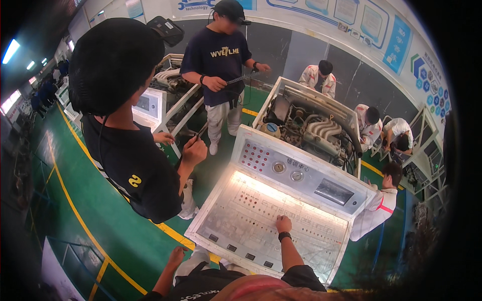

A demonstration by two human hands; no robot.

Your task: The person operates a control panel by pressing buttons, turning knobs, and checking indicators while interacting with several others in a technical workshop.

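My right hand (283,224), with a dark band at the wrist, rests on the sloping light panel (226,220) of a white training console. Its fingers are curled into a fist, and no object shows in it. Lines, small sockets and several dark switches mark the panel. Low at the left, my left hand (175,256) hangs beside the console's near left corner, apart from it. Its fingers look loosely curled, with nothing visible in them. Above the panel, the console's upright face carries red buttons (255,155), two round gauges (279,167) and a dark screen (334,192).
An engine (321,129) sits in a white frame behind the console. Close on my left stands a person in black (133,165); another person (216,65) farther back holds a dark strip-like thing. Several people crouch around the engine's right. Yellow lines cross the green floor (100,190).
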